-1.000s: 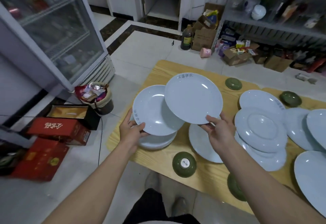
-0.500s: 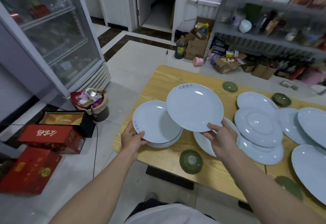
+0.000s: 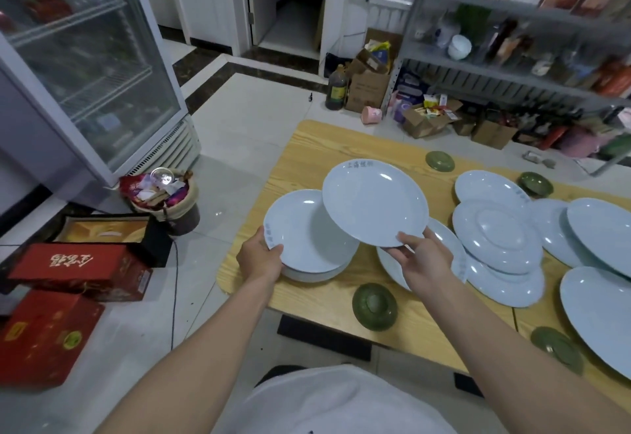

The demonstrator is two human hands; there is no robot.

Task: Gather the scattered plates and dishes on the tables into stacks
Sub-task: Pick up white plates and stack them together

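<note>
you're early in this job, by the look of it. your left hand grips the rim of a small stack at the counter's left edge. your right hand pinches the near rim of a single plate, tilted above that stack and not yet seated on it. a loose plate lies under your right hand, other plates overlap untidily toward the right edge, and the green bowls sit scattered, unstacked.
</note>
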